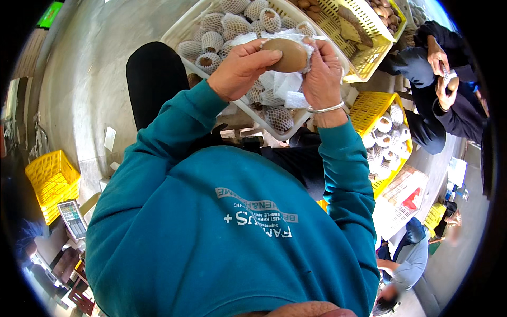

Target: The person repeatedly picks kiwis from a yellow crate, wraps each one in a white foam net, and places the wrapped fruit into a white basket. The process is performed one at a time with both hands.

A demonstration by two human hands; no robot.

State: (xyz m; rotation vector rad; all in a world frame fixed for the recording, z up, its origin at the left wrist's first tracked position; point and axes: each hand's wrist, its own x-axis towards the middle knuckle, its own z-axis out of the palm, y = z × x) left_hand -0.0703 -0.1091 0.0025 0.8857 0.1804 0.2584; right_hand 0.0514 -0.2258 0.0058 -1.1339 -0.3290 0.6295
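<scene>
A smooth brown oval fruit [286,55] is held between both hands above a white plastic crate [273,128]. My left hand [246,65] grips its left side, thumb lying across the skin. At the fruit's right side, my right hand [323,73] pinches white foam netting [307,43] that covers the fruit's upper and right edge. Several fruits in foam net sleeves [212,41] fill the crate below, with loose white foam pieces [291,85] among them. A metal bangle [325,107] circles my right wrist.
A yellow crate [366,73] with unwrapped brown fruits adjoins the white crate. Another yellow crate [356,115] holds netted fruits. At the right a co-worker's hands [443,79] hold a fruit. Another person [412,253] is at lower right. Stacked yellow crates [53,182] stand at left.
</scene>
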